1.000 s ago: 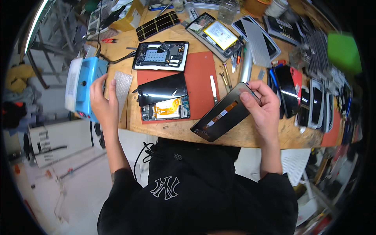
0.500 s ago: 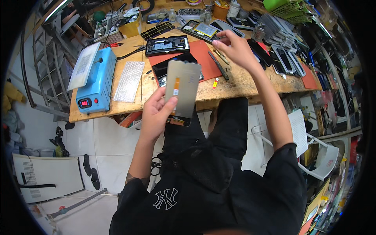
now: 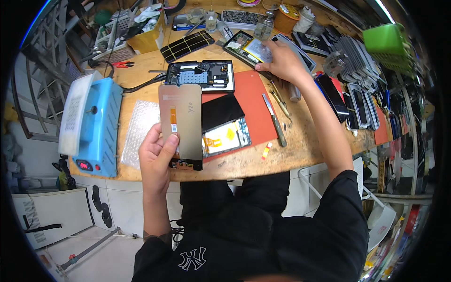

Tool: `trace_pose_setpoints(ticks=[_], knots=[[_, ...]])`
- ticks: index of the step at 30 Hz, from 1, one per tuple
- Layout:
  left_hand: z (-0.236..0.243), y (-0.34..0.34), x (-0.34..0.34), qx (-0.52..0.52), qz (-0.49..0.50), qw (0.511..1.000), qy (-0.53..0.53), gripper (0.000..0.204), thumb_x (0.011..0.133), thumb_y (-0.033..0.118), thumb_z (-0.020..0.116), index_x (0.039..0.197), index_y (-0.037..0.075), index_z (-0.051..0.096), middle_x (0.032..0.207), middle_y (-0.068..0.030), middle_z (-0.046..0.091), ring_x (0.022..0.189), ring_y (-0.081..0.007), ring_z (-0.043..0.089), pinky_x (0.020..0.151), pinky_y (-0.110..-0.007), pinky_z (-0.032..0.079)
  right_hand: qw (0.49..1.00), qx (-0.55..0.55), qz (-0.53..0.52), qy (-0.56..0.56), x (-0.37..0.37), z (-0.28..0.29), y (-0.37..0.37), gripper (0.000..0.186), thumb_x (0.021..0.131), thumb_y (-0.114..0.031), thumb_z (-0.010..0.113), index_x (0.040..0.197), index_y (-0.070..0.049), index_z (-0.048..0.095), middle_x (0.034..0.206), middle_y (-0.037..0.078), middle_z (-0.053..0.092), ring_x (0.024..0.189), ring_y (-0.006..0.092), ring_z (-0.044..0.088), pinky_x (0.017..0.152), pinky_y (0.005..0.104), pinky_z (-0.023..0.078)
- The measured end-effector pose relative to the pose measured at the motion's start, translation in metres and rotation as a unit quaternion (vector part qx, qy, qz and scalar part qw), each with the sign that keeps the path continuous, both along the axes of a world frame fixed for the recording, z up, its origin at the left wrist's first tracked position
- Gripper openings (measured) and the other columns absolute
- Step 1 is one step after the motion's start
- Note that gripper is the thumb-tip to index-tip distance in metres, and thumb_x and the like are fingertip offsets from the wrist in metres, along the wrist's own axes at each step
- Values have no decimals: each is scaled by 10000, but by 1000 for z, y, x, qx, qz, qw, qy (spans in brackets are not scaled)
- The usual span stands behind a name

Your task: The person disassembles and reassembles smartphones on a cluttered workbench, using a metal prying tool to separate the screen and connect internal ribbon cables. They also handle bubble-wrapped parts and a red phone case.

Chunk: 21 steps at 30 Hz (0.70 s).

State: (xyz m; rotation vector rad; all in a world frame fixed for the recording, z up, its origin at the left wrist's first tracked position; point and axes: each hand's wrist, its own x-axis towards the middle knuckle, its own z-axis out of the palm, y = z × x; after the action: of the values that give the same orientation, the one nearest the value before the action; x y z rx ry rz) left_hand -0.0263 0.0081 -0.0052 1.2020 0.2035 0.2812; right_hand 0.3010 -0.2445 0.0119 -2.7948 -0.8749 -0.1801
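Note:
My left hand grips a phone screen panel upright by its lower left edge. Its grey-brown back faces me, with an orange flex cable on it. Farther off, my right hand spans the near end of an opened phone with a yellow-edged battery, thumb on the near side and fingers across. Behind the panel, on an orange mat, lie a black screen and an opened phone with white and yellow parts. Another opened phone body rests beyond them.
A blue machine with a raised lid stands at the left beside bubble wrap. On the right of the mat are a knife, tweezers and a small red-yellow strip. Stacked phone parts fill the far right.
My view has shifted toward the bench. My left hand has raised the panel and turned it more upright. My right hand has come down from the air onto the opened phone.

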Motion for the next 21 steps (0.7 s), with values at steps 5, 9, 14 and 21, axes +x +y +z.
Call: trace_pose_setpoints(ticks=[5, 9, 14, 21], knots=[[6, 1, 49, 11, 45, 999, -12, 313, 1020, 98, 631, 1294, -37, 558, 1067, -107, 736, 941, -106, 683, 861, -252, 518, 997, -12, 49, -56, -1, 8, -1, 701, 785, -368, 845, 1335, -6, 602, 1210, 233, 662, 1112, 408, 636, 950, 465, 513], [11, 5, 63, 25, 40, 998, -37, 314, 1021, 97, 631, 1297, -37, 562, 1067, -117, 745, 948, -109, 687, 862, -255, 515, 997, -44, 54, -40, -6, 16, 3, 640, 802, -354, 813, 1299, 1, 625, 1128, 248, 680, 1020, 410, 665, 895, 470, 536], [6, 9, 57, 25, 79, 996, -36, 307, 1023, 107, 633, 1288, -36, 575, 1073, -123, 749, 953, -107, 688, 880, -248, 501, 995, 29, 66, 62, 13, 26, -4, 648, 773, -410, 793, 1253, 12, 688, 1045, 261, 737, 973, 370, 727, 873, 432, 561], [-1, 7, 44, 0, 103, 995, -11, 315, 1017, 114, 639, 1285, -38, 574, 1065, -134, 749, 980, -113, 688, 913, -254, 491, 984, 106, 46, 137, 22, 22, -17, 492, 857, -368, 771, 1230, -50, 716, 1080, 146, 769, 1035, 219, 733, 937, 341, 543]])
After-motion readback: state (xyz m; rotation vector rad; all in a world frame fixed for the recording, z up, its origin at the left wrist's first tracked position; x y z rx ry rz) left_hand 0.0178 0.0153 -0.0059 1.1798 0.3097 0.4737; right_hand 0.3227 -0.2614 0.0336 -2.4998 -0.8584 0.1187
